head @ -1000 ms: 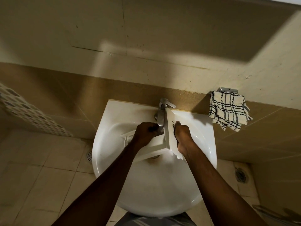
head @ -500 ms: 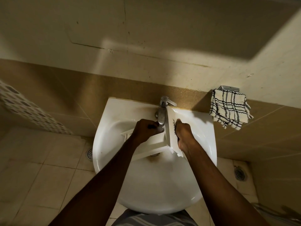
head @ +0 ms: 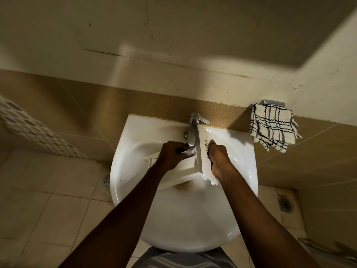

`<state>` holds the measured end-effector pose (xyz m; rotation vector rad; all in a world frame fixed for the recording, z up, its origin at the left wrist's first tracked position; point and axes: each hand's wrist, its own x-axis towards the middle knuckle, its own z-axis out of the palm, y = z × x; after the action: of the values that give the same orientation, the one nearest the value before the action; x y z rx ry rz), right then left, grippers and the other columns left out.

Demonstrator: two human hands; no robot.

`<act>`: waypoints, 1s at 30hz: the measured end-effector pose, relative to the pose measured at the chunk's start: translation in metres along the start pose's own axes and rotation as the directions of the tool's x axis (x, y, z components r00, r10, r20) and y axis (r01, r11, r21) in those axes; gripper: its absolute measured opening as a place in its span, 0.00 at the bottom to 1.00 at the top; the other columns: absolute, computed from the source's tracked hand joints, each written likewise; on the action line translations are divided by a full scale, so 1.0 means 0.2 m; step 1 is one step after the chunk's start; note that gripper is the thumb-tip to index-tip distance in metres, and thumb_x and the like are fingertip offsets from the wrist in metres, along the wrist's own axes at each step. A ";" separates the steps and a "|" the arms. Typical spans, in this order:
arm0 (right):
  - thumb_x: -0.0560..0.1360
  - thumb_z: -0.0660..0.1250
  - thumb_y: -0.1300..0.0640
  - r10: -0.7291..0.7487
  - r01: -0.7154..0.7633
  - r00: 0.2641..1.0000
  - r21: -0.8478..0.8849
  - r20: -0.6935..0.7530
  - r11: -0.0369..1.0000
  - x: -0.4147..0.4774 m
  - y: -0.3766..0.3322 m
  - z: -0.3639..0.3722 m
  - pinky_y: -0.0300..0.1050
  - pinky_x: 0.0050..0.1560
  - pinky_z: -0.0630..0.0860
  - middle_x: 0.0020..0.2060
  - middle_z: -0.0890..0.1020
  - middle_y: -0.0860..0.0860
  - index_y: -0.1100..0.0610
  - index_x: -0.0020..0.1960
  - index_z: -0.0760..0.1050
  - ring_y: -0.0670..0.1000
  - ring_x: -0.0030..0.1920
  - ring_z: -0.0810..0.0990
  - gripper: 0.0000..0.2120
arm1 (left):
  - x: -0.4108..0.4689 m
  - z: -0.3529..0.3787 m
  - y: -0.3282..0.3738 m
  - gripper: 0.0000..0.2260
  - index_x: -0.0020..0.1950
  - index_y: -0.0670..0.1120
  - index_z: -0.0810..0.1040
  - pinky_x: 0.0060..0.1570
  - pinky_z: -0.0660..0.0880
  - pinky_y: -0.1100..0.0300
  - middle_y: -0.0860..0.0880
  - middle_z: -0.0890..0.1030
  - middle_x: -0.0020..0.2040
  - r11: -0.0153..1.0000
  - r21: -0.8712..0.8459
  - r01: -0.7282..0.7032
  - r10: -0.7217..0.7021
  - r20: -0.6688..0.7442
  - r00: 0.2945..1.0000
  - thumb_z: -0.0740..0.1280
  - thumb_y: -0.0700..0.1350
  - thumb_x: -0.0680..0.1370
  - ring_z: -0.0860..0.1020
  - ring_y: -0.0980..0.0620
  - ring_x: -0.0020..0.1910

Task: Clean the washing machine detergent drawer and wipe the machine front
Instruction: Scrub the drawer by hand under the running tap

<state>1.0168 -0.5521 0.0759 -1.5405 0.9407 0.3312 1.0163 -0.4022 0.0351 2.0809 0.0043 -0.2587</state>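
Both arms are bare: the left forearm (head: 123, 209) and right forearm (head: 257, 206) show no sleeve from the lower frame edge up to the wrists. The left hand (head: 173, 153) and right hand (head: 219, 159) are bare as well. A short nail (head: 212, 141) shows at the tip of one right finger. Well below the fingers, at the bottom edge, lies grey clothing (head: 183, 258) with lighter stripes

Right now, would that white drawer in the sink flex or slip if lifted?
Probably stiff: the detergent drawer holds its boxy shape though the right hand grips only its front panel. Likely light: thin plastic walls. Possibly slippery, sitting under the tap.
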 end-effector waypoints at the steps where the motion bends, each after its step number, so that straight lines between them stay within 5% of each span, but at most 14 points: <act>1: 0.84 0.55 0.50 0.000 0.000 1.000 -0.001 -0.001 1.000 0.00 0.00 0.00 0.48 0.44 0.77 0.40 0.80 0.55 0.58 0.54 0.74 0.54 0.38 0.80 0.14 | -0.01 -0.02 -0.03 0.14 0.55 0.38 0.85 0.48 0.71 0.75 0.42 0.85 0.52 1.000 0.000 0.010 -0.010 -0.008 1.000 0.78 0.40 0.71 0.82 0.50 0.50; 5: 0.84 0.56 0.49 -0.003 0.003 1.000 0.009 -0.001 1.000 0.00 0.00 0.00 0.50 0.46 0.80 0.44 0.81 0.56 0.59 0.55 0.75 0.54 0.38 0.80 0.15 | 0.00 -0.16 -0.15 0.14 0.57 0.39 0.84 0.61 0.75 0.55 0.40 0.84 0.55 0.967 0.253 -0.029 -0.019 0.184 0.983 0.77 0.39 0.72 0.81 0.43 0.56; 8: 0.84 0.56 0.49 -0.017 0.017 1.000 -0.003 -0.005 1.000 0.00 0.01 0.01 0.52 0.51 0.81 0.45 0.82 0.57 0.58 0.54 0.75 0.55 0.40 0.81 0.15 | 0.03 -0.15 -0.09 0.14 0.58 0.40 0.84 0.60 0.75 0.55 0.41 0.84 0.56 0.920 0.379 -0.105 0.000 0.266 0.964 0.76 0.41 0.74 0.81 0.43 0.57; 12: 0.84 0.56 0.50 -0.021 0.021 1.000 -0.008 -0.009 1.000 0.00 0.01 0.01 0.54 0.53 0.80 0.46 0.82 0.57 0.58 0.54 0.76 0.57 0.44 0.82 0.14 | 0.01 -0.03 0.04 0.09 0.48 0.40 0.87 0.42 0.72 0.67 0.48 0.85 0.40 1.000 0.013 -0.026 0.026 0.030 0.999 0.78 0.42 0.71 0.80 0.59 0.38; 14: 0.84 0.56 0.50 -0.016 0.016 1.000 -0.003 -0.002 1.000 0.01 0.01 0.00 0.51 0.49 0.80 0.43 0.82 0.56 0.58 0.53 0.75 0.56 0.41 0.81 0.14 | -0.03 0.00 0.02 0.10 0.51 0.39 0.86 0.49 0.75 0.65 0.46 0.86 0.45 0.988 -0.150 0.042 -0.043 -0.007 0.999 0.78 0.41 0.71 0.81 0.57 0.43; 16: 0.84 0.56 0.49 -0.013 0.013 1.000 -0.011 0.000 1.000 0.01 0.01 0.00 0.49 0.46 0.78 0.40 0.81 0.55 0.57 0.51 0.74 0.54 0.38 0.80 0.14 | -0.04 -0.05 -0.04 0.14 0.55 0.39 0.84 0.57 0.76 0.60 0.42 0.85 0.52 0.992 -0.110 0.069 -0.068 0.015 0.998 0.78 0.39 0.71 0.81 0.50 0.51; 22: 0.84 0.55 0.49 -0.023 0.023 1.000 -0.021 0.001 1.000 0.00 0.02 0.00 0.51 0.50 0.80 0.42 0.81 0.56 0.58 0.55 0.75 0.54 0.40 0.81 0.15 | 0.01 -0.14 -0.13 0.15 0.60 0.41 0.83 0.58 0.72 0.58 0.41 0.84 0.57 0.932 0.360 -0.051 -0.035 0.227 0.973 0.75 0.41 0.74 0.80 0.42 0.58; 27: 0.84 0.56 0.49 -0.022 0.022 1.000 -0.014 0.001 1.000 0.00 0.02 0.00 0.50 0.49 0.79 0.41 0.80 0.55 0.57 0.53 0.74 0.54 0.40 0.80 0.14 | 0.02 -0.01 0.02 0.11 0.50 0.38 0.86 0.39 0.68 0.68 0.43 0.85 0.44 0.994 0.104 -0.035 0.027 0.078 0.997 0.75 0.46 0.74 0.78 0.51 0.42; 30: 0.84 0.56 0.49 -0.014 0.014 1.000 -0.004 0.003 1.000 0.00 0.02 -0.01 0.50 0.48 0.79 0.40 0.81 0.55 0.57 0.52 0.74 0.54 0.39 0.80 0.14 | -0.01 -0.08 -0.08 0.13 0.56 0.39 0.85 0.50 0.72 0.64 0.42 0.85 0.51 0.993 0.117 -0.012 0.001 0.091 0.996 0.77 0.41 0.73 0.81 0.48 0.51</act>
<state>1.0144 -0.5532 0.0739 -1.5495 0.9268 0.3253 1.0147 -0.3799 0.0296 2.1837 -0.0739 -0.3570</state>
